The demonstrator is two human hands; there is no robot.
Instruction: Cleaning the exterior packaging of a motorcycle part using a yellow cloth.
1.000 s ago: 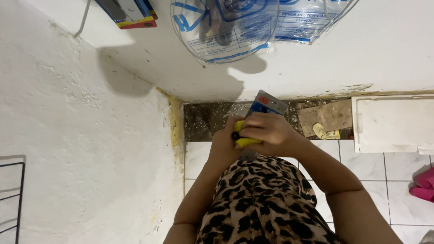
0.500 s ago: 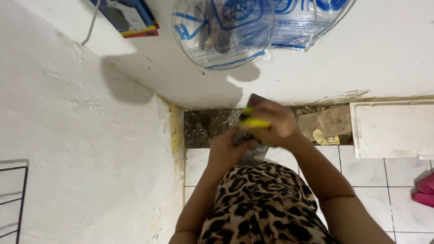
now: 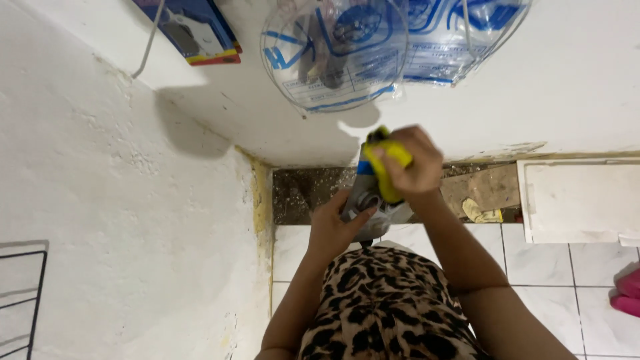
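Note:
My right hand (image 3: 413, 163) is closed around a yellow handle-like object (image 3: 389, 163), raised in front of the white wall. My left hand (image 3: 337, 227) holds a grey and blue packet (image 3: 365, 197) from below, just under the yellow object. The two things overlap, and how they join is hidden by my fingers. Both hands are above my leopard-print top (image 3: 387, 307), near the room's corner.
Clear plastic bags with blue print (image 3: 340, 53) hang on the wall above the hands. A blue box (image 3: 193, 30) with a white cord hangs at upper left. Below lie a dirty floor strip (image 3: 300, 193), white tiles (image 3: 533, 267), a white panel (image 3: 580, 200) and a black wire rack (image 3: 20, 300).
My right hand has lifted the yellow object higher along the wall. The left hand followed with the packet, and the view tilted slightly.

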